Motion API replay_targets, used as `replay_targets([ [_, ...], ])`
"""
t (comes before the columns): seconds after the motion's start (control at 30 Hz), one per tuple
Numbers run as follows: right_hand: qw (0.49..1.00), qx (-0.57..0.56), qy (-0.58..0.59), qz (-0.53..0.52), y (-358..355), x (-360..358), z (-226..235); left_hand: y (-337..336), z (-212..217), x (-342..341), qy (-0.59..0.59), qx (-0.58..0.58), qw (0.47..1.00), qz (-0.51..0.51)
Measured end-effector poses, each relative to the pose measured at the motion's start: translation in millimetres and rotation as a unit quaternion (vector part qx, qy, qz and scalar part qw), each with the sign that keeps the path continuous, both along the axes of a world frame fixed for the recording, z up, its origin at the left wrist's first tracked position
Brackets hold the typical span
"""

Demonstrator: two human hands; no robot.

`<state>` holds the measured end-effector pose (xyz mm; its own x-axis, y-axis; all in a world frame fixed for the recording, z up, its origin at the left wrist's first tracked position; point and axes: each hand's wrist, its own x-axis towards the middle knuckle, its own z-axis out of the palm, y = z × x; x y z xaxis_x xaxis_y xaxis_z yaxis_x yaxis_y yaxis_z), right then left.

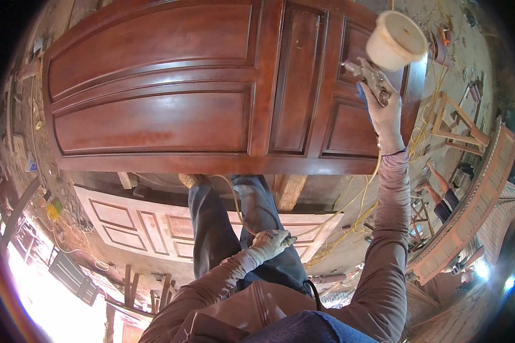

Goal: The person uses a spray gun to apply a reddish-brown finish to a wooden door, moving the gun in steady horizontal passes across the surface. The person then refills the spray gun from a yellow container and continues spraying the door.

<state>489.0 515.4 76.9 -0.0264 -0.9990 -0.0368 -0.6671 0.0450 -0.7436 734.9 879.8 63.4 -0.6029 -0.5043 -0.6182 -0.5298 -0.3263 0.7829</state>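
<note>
A spray gun with a round off-white cup is gripped in my gloved right hand, over the right end of a glossy red-brown panelled door. The gun's nozzle points left across the door's panels. My gloved left hand is closed in front of my legs, around a thin yellowish air hose. The hose shows on both sides of that fist and also runs up to my right wrist.
Under the glossy door, a paler unfinished panelled door lies lower down, beside my legs. Yellow hoses trail over the floor at right, near a wooden trestle. Farther right are a long curved wooden piece and another person's legs.
</note>
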Motion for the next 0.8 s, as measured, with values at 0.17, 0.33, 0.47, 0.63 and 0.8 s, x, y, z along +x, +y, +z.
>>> replay_targets([
  [0.17, 0.993, 0.085, 0.079, -0.004, -35, -2, -18, 6, -6, -11, 0.014, -0.008, 1.000, 0.013],
  [0.33, 0.983, -0.139, 0.112, -0.047, -67, -9, -36, -1, -10, -13, -0.013, -0.053, 0.997, 0.051],
  [0.47, 0.988, -0.063, 0.142, -0.025, -35, -13, -23, -4, -7, 5, -0.020, -0.054, 0.998, 0.040],
  [0.63, 0.992, 0.117, 0.045, 0.005, 26, -13, 9, 10, -2, 13, -0.042, -0.039, 0.998, 0.010],
  [0.8, 0.987, 0.031, 0.155, 0.019, 5, -30, -1, -5, 1, 6, 0.024, -0.047, 0.998, 0.040],
])
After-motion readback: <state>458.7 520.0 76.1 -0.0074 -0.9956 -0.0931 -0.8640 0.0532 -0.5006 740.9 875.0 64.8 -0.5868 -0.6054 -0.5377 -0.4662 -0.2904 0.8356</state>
